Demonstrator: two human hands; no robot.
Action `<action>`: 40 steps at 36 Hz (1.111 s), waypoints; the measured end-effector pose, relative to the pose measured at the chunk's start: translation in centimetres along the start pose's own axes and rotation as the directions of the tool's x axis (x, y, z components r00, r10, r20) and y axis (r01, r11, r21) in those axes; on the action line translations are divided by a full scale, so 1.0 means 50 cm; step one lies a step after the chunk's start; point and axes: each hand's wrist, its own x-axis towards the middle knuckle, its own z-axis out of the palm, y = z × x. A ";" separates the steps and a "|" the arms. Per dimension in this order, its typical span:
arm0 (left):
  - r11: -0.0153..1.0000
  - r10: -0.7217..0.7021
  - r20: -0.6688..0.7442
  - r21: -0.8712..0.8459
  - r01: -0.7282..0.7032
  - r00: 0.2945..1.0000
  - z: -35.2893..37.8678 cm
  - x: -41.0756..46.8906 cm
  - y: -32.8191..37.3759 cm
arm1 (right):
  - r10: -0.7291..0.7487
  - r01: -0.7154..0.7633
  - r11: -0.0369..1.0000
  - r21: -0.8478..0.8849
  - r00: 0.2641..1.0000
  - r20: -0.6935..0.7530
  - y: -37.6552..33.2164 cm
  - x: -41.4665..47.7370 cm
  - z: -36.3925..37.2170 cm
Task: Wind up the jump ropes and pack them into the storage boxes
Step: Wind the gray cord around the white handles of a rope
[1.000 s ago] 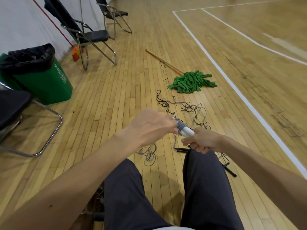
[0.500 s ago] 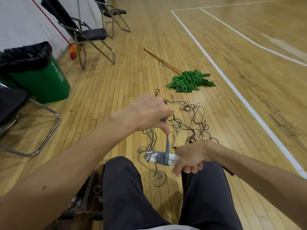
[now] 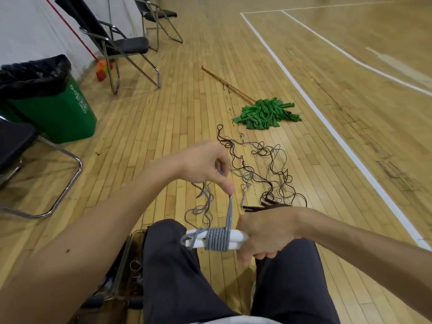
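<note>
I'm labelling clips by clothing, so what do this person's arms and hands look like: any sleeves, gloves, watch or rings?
Both forearms are bare as far as the frame shows; no sleeve edge appears. The left hand and right hand wear no gloves, and no watch, band or ring is visible on the wrists or the fingers that show.

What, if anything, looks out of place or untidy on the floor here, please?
A green mop lies flat on the floor instead of standing, and nearby grey and dark jump ropes sprawl in a loose tangle. The grey rope wound round the white handles looks neat.
</note>
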 end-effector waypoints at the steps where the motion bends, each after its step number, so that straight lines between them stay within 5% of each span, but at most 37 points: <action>1: 0.999 -0.007 -0.002 -0.052 0.007 1.000 0.002 -0.002 -0.003 | -0.025 0.025 1.000 -0.002 1.000 -0.007 -0.002 -0.008 0.000; 7: 0.871 -0.025 -0.012 -0.491 0.016 1.000 0.013 -0.023 -0.037 | -0.186 0.195 0.978 0.069 0.976 -0.116 -0.013 -0.058 -0.013; 13: 0.779 -0.002 -0.035 -0.627 -0.021 0.999 0.029 -0.029 -0.039 | -0.300 0.340 0.927 0.156 0.925 -0.233 -0.029 -0.076 -0.027; 17: 0.788 0.065 -0.112 -0.604 -0.120 0.992 0.037 -0.055 -0.040 | -0.309 0.404 0.876 0.263 0.889 -0.337 -0.023 -0.081 -0.041; 25: 0.728 -0.149 -0.143 -0.685 0.011 0.978 0.062 -0.038 -0.036 | -0.225 0.457 0.795 0.399 0.833 -0.505 -0.001 -0.079 -0.081; 40: 0.745 -0.192 -0.241 -0.666 -0.019 0.951 0.097 -0.031 -0.013 | -0.029 0.438 0.748 0.499 0.773 -0.634 0.068 -0.044 -0.119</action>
